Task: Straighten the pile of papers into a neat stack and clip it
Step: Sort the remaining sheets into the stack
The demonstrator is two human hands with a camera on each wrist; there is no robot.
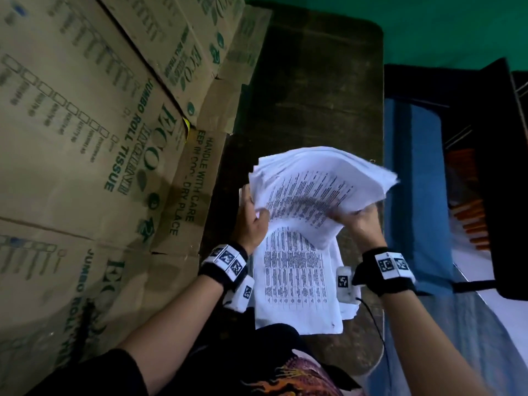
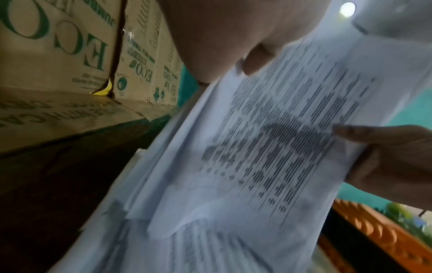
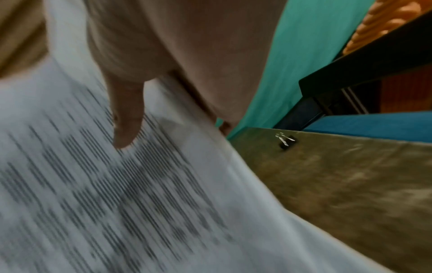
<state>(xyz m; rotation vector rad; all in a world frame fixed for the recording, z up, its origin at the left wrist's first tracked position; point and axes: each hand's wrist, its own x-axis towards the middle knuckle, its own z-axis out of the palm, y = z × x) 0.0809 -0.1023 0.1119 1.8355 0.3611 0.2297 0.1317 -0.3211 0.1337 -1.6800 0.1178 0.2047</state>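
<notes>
Above the dark table [image 1: 314, 90], the left hand [image 1: 251, 221] and right hand [image 1: 361, 224] each pinch a side of the lifted papers [image 1: 320, 184], so tap them square before reaching for the clip [image 3: 286, 141] lying near the table's edge.

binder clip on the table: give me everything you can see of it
The binder clip is small, with a black body and two silvery wire handles. It lies on the dark wooden table, close to the table's far right edge, beyond the lifted bundle of papers. Nothing touches it: the left hand and right hand both grip the papers. Blur hides how its jaws stand.
</notes>
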